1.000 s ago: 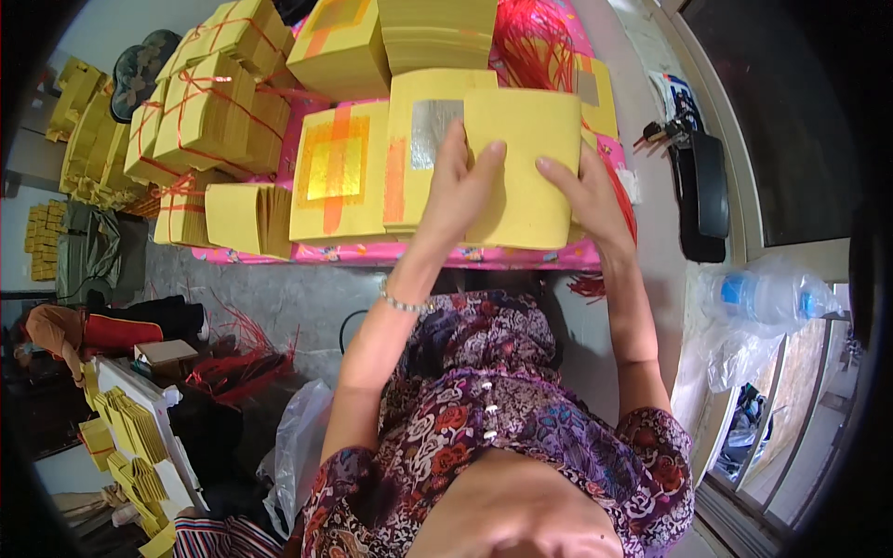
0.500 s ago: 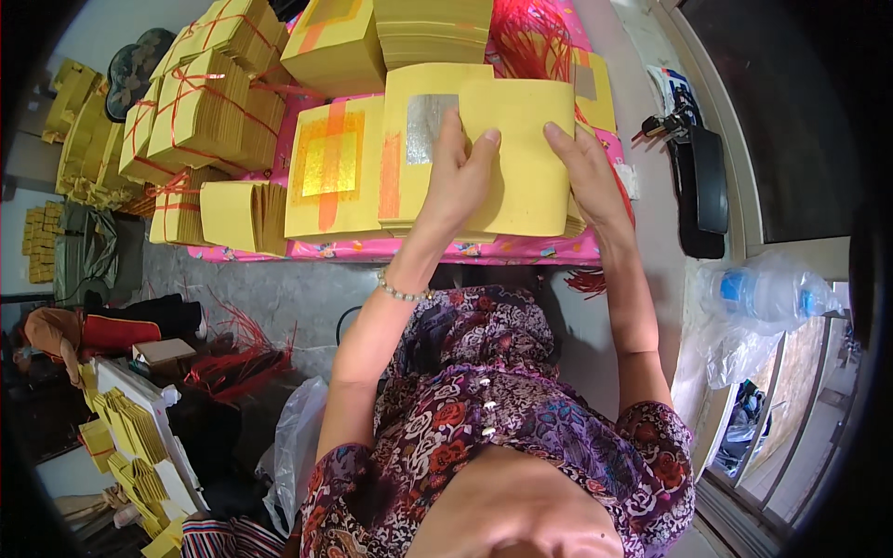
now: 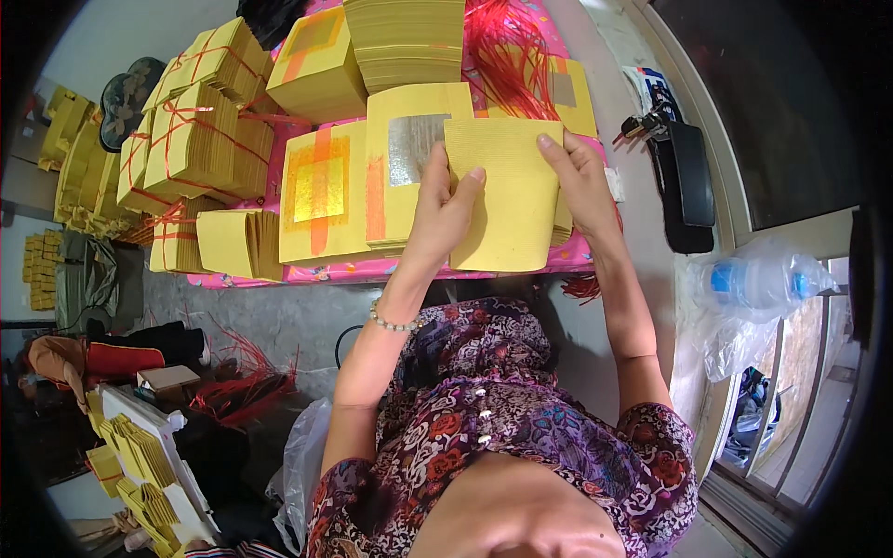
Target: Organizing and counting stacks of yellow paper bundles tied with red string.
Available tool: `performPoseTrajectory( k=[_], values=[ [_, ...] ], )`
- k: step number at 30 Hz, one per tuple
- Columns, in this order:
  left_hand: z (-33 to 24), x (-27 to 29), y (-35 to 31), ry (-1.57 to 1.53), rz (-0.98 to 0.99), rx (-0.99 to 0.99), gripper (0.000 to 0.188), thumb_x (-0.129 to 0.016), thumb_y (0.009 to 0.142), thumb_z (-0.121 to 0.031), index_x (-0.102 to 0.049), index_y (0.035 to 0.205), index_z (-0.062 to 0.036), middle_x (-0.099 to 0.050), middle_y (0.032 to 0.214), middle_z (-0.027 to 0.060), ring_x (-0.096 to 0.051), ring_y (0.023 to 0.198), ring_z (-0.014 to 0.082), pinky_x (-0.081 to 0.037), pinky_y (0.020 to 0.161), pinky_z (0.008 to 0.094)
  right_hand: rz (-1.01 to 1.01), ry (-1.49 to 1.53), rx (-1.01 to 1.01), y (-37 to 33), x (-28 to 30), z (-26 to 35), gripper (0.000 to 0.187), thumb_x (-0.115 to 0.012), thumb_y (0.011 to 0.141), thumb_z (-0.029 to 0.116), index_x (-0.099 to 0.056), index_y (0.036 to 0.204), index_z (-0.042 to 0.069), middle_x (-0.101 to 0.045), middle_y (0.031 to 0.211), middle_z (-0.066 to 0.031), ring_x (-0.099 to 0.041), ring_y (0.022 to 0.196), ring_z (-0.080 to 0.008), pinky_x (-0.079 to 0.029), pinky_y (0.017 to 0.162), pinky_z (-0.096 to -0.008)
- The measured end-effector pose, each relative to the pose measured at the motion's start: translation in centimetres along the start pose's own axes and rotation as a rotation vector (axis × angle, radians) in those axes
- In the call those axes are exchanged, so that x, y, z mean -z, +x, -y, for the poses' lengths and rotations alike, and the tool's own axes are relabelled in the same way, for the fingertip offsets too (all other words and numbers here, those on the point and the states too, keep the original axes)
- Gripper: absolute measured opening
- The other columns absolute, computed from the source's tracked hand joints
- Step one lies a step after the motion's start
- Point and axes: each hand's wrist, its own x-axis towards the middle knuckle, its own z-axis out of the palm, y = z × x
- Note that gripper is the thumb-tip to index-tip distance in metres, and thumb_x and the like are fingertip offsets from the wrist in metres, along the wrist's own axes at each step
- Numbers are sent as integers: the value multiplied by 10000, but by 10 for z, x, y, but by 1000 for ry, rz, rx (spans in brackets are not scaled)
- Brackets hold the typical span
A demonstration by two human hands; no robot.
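Observation:
A yellow paper sheet (image 3: 507, 205), apparently folded over, hangs tilted at the table's near edge with its plain side up. My left hand (image 3: 445, 206) is closed on its left edge, thumb on the front and fingers behind. My right hand (image 3: 584, 179) pinches its upper right edge, thumb on top. Just left of the sheet lies a stack of yellow paper with a silver square (image 3: 409, 144), partly covered by the sheet and my left hand. Beside that stands a yellow paper stack with a gold square and an orange stripe (image 3: 296, 209).
Bundles of yellow paper tied with red strips (image 3: 191, 135) fill the table's left side. Taller stacks (image 3: 405, 46) and loose red strips (image 3: 512, 60) lie at the back on a pink cloth (image 3: 344, 274). A window ledge with a black case (image 3: 690, 177) runs along the right.
Both hands have drawn the yellow sheet down toward me and slightly left, and its lower edge now hangs past the table's edge. More of the red strips behind it shows.

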Motion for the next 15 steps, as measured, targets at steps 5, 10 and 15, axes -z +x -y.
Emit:
performPoseTrajectory(
  k=[5, 10, 15],
  values=[
    [0, -5, 0, 25, 20, 37, 313, -480, 936, -33, -408, 1238, 8, -549, 1174, 107, -510, 1082, 134, -409, 922, 278, 2, -26, -29, -2, 16, -1, 181, -516, 972, 184, -592, 916, 30, -585, 815, 41, -506, 737, -6, -401, 674, -181],
    [2, 0, 6, 38, 28, 96, 368, -481, 946, -47, -396, 1299, 12, -551, 1233, 115, -534, 1126, 165, -423, 948, 293, 48, -54, -196, -18, 10, 18, 263, -519, 969, 252, -620, 997, 11, -627, 819, 17, -556, 726, -15, -433, 601, -197],
    [1, -3, 13, 77, 12, 159, 364, -505, 937, -63, -423, 1285, 9, -583, 1185, 115, -572, 1064, 170, -453, 904, 289, 145, -149, -244, -25, 21, 0, 327, -509, 971, 289, -635, 1040, -5, -672, 847, -17, -607, 727, -45, -473, 662, -202]
  ],
)
